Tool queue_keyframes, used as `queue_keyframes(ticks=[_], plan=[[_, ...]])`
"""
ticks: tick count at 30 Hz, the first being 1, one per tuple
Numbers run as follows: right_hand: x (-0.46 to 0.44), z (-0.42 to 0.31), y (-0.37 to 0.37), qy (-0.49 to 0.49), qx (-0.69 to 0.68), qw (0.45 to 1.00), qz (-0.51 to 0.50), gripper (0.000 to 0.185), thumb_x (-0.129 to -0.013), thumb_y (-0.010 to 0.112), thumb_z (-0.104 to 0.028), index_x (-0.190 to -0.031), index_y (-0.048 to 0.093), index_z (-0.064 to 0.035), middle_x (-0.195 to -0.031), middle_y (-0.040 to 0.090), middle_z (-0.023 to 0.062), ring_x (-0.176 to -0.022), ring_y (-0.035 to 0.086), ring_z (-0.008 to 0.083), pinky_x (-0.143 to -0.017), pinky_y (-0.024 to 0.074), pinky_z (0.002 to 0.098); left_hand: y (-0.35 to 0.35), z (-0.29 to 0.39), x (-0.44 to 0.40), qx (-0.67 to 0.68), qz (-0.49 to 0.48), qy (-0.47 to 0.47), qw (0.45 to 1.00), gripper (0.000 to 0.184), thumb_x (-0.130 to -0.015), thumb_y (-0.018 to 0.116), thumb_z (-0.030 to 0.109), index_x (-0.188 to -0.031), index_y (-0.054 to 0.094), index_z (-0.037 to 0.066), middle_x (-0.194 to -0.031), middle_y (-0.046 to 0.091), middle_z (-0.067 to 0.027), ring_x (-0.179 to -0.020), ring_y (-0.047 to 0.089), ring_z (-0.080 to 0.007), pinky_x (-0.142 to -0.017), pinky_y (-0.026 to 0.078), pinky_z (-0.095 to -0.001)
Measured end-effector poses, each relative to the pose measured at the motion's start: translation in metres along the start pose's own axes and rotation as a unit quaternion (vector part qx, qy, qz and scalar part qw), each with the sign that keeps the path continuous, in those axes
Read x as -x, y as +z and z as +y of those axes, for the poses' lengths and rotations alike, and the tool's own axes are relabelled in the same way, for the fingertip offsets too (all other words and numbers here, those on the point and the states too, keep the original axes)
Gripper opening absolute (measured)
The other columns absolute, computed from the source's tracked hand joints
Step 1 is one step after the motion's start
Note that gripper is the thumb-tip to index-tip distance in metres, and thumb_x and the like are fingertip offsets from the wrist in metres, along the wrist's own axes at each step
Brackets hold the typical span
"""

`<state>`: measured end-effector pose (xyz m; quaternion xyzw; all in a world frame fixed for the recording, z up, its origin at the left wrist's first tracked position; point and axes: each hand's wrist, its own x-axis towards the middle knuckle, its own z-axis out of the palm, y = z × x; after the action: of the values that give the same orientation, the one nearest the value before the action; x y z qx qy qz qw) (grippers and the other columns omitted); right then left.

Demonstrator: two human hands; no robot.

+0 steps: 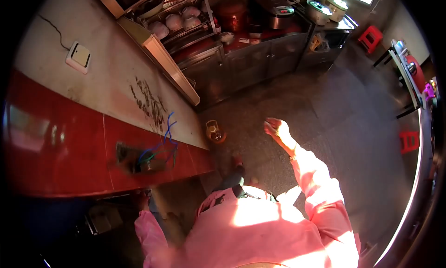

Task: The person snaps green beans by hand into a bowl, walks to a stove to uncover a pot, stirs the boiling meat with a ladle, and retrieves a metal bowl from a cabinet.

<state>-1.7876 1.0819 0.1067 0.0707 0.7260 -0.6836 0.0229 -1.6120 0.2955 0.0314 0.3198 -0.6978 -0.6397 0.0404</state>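
Note:
My right hand (278, 130) is out over the dark floor, clear of any surface. Its fingers are curled together, and whatever they may hold is hidden. In deep shadow at the lower left is my left hand (142, 199), just below the lower edge of the red tiled wall band (55, 142). Its fingers do not show clearly. Above that hand, blue and green wires (168, 134) stick out of an opening (130, 159) in the red band. Both arms wear pink sleeves (318, 179).
A yellow-orange caddy-like object (215, 132) stands on the floor by the wall. Along the back run steel cabinets (251, 59) with a rice cooker (281, 18) and a bowl rack (174, 22). Red stools (370, 38) and a side table (404, 73) stand at right.

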Motion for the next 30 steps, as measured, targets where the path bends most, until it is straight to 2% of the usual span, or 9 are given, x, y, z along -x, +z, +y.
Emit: queue_keyframes(ticks=[1,6,9,12,13,15,17,20,30], plan=[[-0.023,-0.019,0.022,0.011,0.054,0.998,0.007,0.029,-0.085,0.066,-0.022,-0.101,0.063,0.0024,-0.074,0.063,0.0027,-0.063,0.056,0.008,-0.059,0.0464,0.0227,0.002,-0.005,0.002,0.003,0.014,-0.009,1.0,0.038,-0.083,0.051,0.045,-0.103,0.057,0.013,-0.095,0.061,-0.0107,-0.059,0.047,-0.0244,-0.049,0.038,-0.0439],[-0.123,-0.025,0.09,0.197,-0.351,0.903,-0.153,0.055,-0.09,0.057,-0.04,-0.122,0.052,0.0037,-0.098,0.063,0.0085,-0.082,0.062,0.0188,-0.075,0.0515,0.0328,0.03,-0.005,0.013,-0.067,0.142,-0.056,0.986,0.033,-0.082,0.054,0.04,-0.1,0.057,0.012,-0.09,0.06,-0.0105,-0.057,0.049,-0.0246,-0.047,0.04,-0.0423],[-0.168,-0.08,0.116,0.003,0.117,0.959,-0.259,0.062,-0.091,0.05,-0.049,-0.127,0.047,-0.0002,-0.103,0.063,0.0112,-0.088,0.063,0.0239,-0.081,0.0508,0.0378,0.04,0.002,0.02,-0.07,0.205,-0.079,0.973,0.03,-0.082,0.055,0.037,-0.098,0.057,0.012,-0.086,0.06,-0.0104,-0.055,0.051,-0.0247,-0.046,0.04,-0.0414],[-0.235,-0.071,0.125,0.073,-0.368,0.891,-0.256,0.059,-0.092,0.049,-0.047,-0.132,0.043,-0.004,-0.103,0.063,0.0106,-0.089,0.063,0.0235,-0.079,0.052,0.0399,0.055,0.002,0.028,-0.073,0.247,-0.105,0.961,0.028,-0.081,0.057,0.034,-0.096,0.057,0.011,-0.083,0.06,-0.0102,-0.054,0.052,-0.0248,-0.045,0.041,-0.0405],[-0.267,-0.073,0.132,-0.15,-0.23,0.922,-0.272,0.057,-0.093,0.048,-0.045,-0.132,0.043,-0.0044,-0.1,0.063,0.009,-0.086,0.063,0.023,-0.076,0.0527,0.0411,0.058,0.004,0.032,-0.075,0.258,-0.113,0.956,0.027,-0.081,0.057,0.033,-0.096,0.057,0.011,-0.082,0.06,-0.0102,-0.054,0.052,-0.0248,-0.045,0.042,-0.0402],[-0.348,-0.107,0.147,-0.287,0.051,0.913,-0.286,0.049,-0.094,0.049,-0.038,-0.13,0.045,-0.0038,-0.094,0.062,0.0061,-0.082,0.062,0.0208,-0.071,0.0543,0.04,0.061,0.007,0.043,-0.068,0.282,-0.118,0.95,0.025,-0.081,0.058,0.032,-0.094,0.057,0.011,-0.08,0.06,-0.0101,-0.053,0.053,-0.0248,-0.044,0.042,-0.0396],[-0.372,-0.17,0.156,-0.186,0.131,0.935,-0.272,0.038,-0.094,0.052,-0.027,-0.122,0.051,-0.0014,-0.087,0.061,0.005,-0.078,0.062,0.0175,-0.067,0.0553,0.0344,0.065,0.007,0.055,-0.055,0.305,-0.129,0.942,0.023,-0.081,0.059,0.03,-0.093,0.057,0.011,-0.078,0.059,-0.01,-0.052,0.054,-0.0249,-0.043,0.043,-0.0389],[-0.387,-0.254,0.182,-0.211,-0.007,0.96,-0.184,0.024,-0.09,0.059,-0.017,-0.105,0.06,0.0029,-0.078,0.063,0.0073,-0.069,0.063,0.0139,-0.065,0.055,0.0258,0.083,-0.004,0.077,-0.043,0.335,-0.152,0.929,0.021,-0.08,0.06,0.027,-0.091,0.057,0.01,-0.075,0.059,-0.0099,-0.05,0.055,-0.025,-0.042,0.044,-0.038],[-0.522,-0.354,0.178,-0.187,-0.16,0.951,-0.187,0.027,-0.09,0.058,-0.019,-0.098,0.059,0.0061,-0.087,0.067,0.0161,-0.071,0.066,0.0196,-0.066,0.0546,0.0248,0.299,0.0,0.171,0.011,0.271,-0.24,0.932,0.014,-0.079,0.065,0.018,-0.085,0.058,0.008,-0.064,0.058,-0.0094,-0.046,0.06,-0.0253,-0.038,0.047,-0.0349]])
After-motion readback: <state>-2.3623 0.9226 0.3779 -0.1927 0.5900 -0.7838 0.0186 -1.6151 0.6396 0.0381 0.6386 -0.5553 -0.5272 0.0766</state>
